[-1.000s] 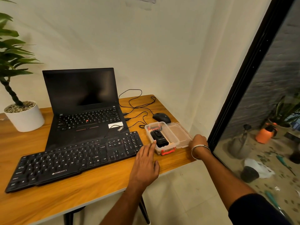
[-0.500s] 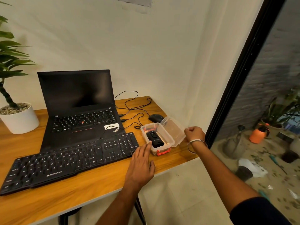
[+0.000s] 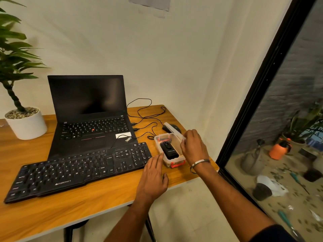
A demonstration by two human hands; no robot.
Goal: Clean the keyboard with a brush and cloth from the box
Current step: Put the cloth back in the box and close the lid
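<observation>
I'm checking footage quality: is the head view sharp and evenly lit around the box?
Head view: dim, warm light; box and keyboard reasonably sharp; right hand slightly soft; wide-angle lens bends the window frame; laptop screen shows a faint sheen.

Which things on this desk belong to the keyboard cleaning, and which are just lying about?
Job: keyboard; box; its lid; black item inside; left hand; right hand.
Lying about: laptop; mouse; cables; potted plant.
</observation>
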